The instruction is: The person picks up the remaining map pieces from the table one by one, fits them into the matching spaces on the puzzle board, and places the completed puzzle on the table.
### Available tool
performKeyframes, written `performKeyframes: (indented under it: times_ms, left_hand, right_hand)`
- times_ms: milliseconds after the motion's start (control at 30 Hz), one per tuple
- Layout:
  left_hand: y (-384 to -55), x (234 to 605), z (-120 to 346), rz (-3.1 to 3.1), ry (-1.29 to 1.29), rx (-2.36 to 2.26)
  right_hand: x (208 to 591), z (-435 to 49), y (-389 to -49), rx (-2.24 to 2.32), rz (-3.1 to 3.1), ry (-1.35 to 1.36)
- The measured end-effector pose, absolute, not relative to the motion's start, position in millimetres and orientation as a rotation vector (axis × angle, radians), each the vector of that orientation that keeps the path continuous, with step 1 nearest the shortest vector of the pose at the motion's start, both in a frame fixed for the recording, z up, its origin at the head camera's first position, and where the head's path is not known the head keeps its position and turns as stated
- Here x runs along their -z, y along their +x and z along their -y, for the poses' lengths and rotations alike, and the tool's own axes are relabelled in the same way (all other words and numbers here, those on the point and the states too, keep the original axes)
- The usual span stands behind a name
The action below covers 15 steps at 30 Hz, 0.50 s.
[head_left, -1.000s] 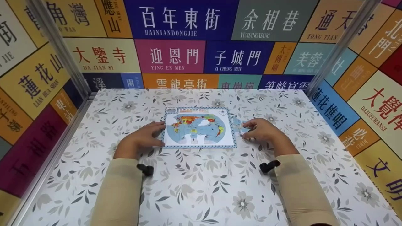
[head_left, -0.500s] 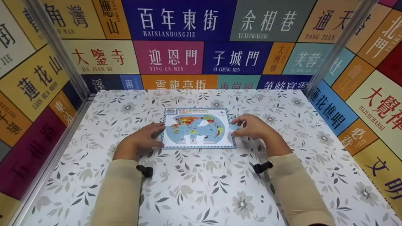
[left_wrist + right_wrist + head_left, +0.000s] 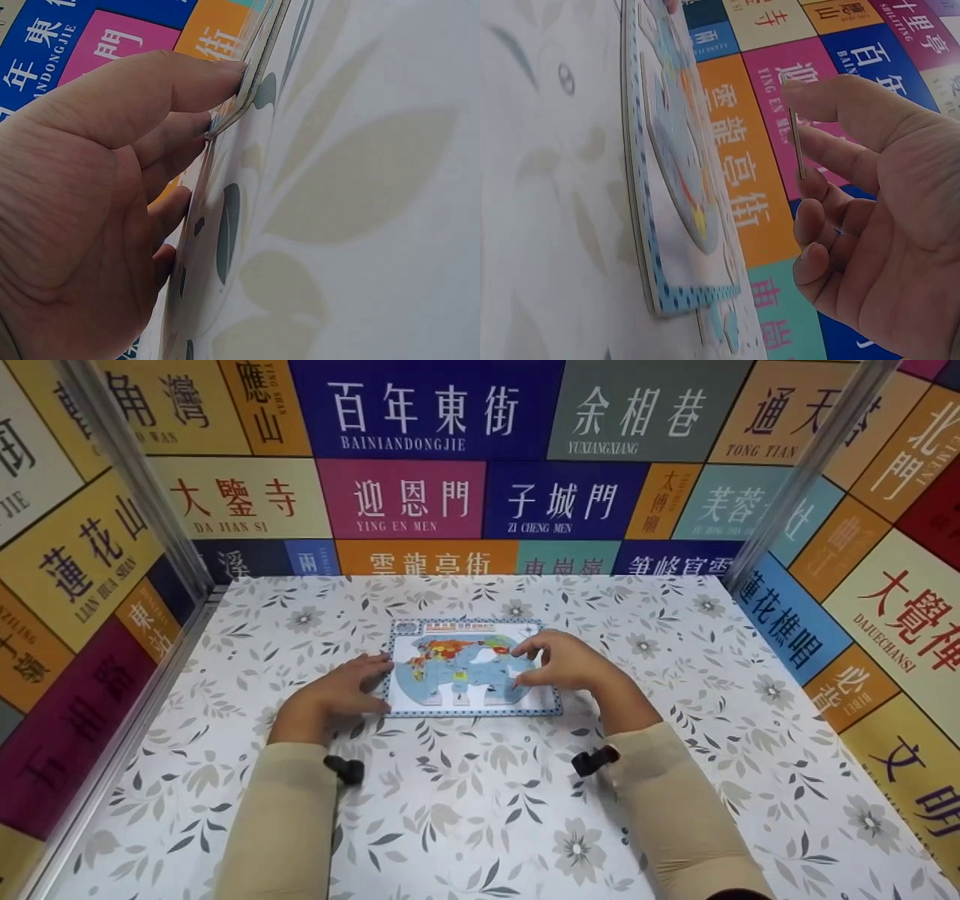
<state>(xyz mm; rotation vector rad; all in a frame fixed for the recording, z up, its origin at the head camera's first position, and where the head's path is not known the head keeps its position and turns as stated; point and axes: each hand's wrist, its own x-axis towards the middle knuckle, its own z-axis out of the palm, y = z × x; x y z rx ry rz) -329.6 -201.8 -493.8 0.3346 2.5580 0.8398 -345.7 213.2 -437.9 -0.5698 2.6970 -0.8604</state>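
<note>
A world-map jigsaw board with a dotted blue border lies flat on the table, with white gaps in its map. My left hand rests at the board's left edge, thumb by the near corner and fingers farther up; its thumb touches the rim in the left wrist view. Over the right part of the map, my right hand pinches a thin puzzle piece between thumb and fingers. The right wrist view shows that piece edge-on, raised above the board, its printed face hidden.
More flat blue-and-white puzzle pieces lie beside the board's right end. The table has a floral cover. Panels with Chinese lettering stand at the back and both sides, with metal posts at the corners.
My right hand has moved left with the puzzle piece, from beside the board's right edge to over the map. The left hand has stayed at the left edge.
</note>
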Motion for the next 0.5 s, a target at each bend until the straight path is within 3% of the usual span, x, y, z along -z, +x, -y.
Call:
performKeyframes:
  times_ms: [500]
  left_hand:
    - [-327.3,492.5,199.9,-2.558,0.312,-0.859]
  right_hand:
    - [433.6,-163.3,-342.9,0.859,-2.648,-0.660]
